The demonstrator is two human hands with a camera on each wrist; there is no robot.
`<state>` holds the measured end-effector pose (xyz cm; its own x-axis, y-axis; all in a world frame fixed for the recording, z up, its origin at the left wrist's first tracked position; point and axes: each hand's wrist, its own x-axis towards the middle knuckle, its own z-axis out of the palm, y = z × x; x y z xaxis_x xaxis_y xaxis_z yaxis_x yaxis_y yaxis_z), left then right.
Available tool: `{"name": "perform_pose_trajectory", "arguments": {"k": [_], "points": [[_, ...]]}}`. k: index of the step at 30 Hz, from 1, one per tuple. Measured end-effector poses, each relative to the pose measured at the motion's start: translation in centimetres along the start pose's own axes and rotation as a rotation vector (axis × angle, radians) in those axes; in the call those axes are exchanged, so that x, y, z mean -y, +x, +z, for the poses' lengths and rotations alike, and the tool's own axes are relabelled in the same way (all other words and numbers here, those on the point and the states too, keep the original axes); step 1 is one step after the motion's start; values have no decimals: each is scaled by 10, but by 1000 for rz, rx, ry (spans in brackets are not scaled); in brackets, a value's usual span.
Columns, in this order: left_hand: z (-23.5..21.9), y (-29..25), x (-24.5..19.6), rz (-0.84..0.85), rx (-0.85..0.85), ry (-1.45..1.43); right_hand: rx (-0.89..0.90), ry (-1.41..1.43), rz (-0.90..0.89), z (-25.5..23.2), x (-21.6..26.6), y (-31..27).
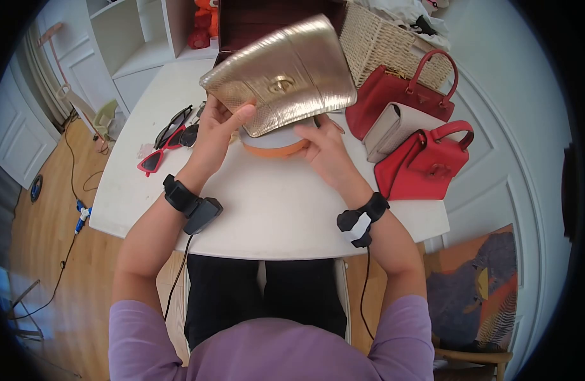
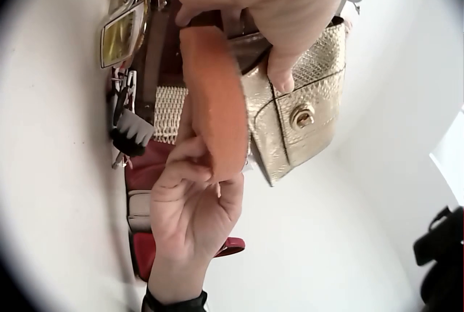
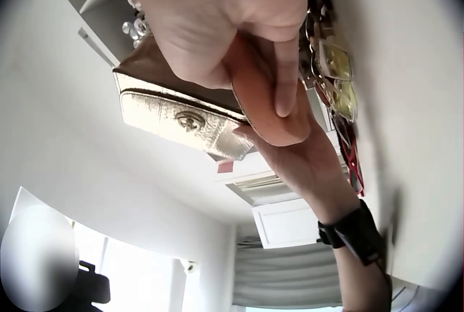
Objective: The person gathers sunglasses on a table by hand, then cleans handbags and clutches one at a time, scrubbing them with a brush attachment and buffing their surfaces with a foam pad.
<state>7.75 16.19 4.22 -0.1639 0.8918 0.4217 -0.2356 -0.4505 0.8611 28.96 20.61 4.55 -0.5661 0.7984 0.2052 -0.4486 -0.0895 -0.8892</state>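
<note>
A gold snakeskin-textured clutch bag (image 1: 299, 66) with a turn-lock clasp is held up, tilted, over the white table. My left hand (image 1: 211, 140) grips its lower left corner, thumb on the front. Under the clutch is an orange curved-edged item (image 1: 273, 151) with a pale grey face; its kind does not show. The right hand (image 1: 333, 155) holds the right end of this item, as the right wrist view also shows with fingers over the orange band (image 3: 264, 109). In the left wrist view the left fingers reach the band's other end, and the left thumb presses the clutch.
Red-framed sunglasses (image 1: 154, 159) and other eyewear lie on the table's left. On the right stand a dark red handbag (image 1: 375, 95), a beige bag (image 1: 387, 130) and a bright red handbag (image 1: 413, 171). Behind are a wicker basket (image 1: 372, 41) and a dark red box (image 1: 241, 25).
</note>
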Motion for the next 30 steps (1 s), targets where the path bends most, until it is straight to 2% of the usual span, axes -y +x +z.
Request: {"name": "perform_pose_trajectory", "arguments": {"k": [1, 3, 5, 7, 9, 11, 12, 13, 15, 16, 17, 18, 20, 22, 23, 25, 26, 28, 30], "points": [[-1, 1, 0, 3, 1, 0, 1, -2, -3, -7, 0, 3], [-5, 4, 0, 180, 13, 151, -102, 214, -74, -25, -1, 14], [-11, 9, -2, 155, -18, 110, -159, 235, -58, -31, 17, 17], [-12, 9, -6, 129, -52, 72, -243, 401, -229, -43, 30, 21], [-8, 9, -12, 42, -152, -86, -233, 426, -265, -50, 34, 19], [-11, 10, -8, 30, -128, -104, -430, -6, -467, -42, 37, 17], [-12, 10, -5, 17, -103, -122, -469, -150, -471, -45, 30, 20], [-10, 9, -2, 18, -102, -121, -469, -149, -473, -39, 27, 19], [-7, 6, 2, 57, -46, -106, -312, -185, -372, -27, 23, 15], [-7, 5, 1, 59, -42, -105, -149, -61, -329, -30, 26, 12], [-10, 4, -1, 17, -35, 8, -149, -61, -334, -30, 27, 12], [-11, 4, -2, -24, -29, 120, -219, -48, -401, -30, 28, 11], [-13, 6, 3, 27, -31, 87, -289, -36, -469, -28, 32, 10], [-14, 8, 7, 77, -33, 55, -384, -315, -715, -28, 34, 10], [-16, 9, 8, 117, -33, 122, -385, -315, -716, -27, 34, 9], [-16, 9, 9, 155, -34, 190, -291, -701, -869, -23, 33, 6], [-14, 8, 9, 166, -26, 239, -291, -699, -869, -22, 33, 6], [-12, 6, 7, 174, -20, 289, -270, -724, -998, -20, 31, 5], [-10, 6, 5, 161, -14, 173, -289, -774, -1025, -20, 30, 7]]}}
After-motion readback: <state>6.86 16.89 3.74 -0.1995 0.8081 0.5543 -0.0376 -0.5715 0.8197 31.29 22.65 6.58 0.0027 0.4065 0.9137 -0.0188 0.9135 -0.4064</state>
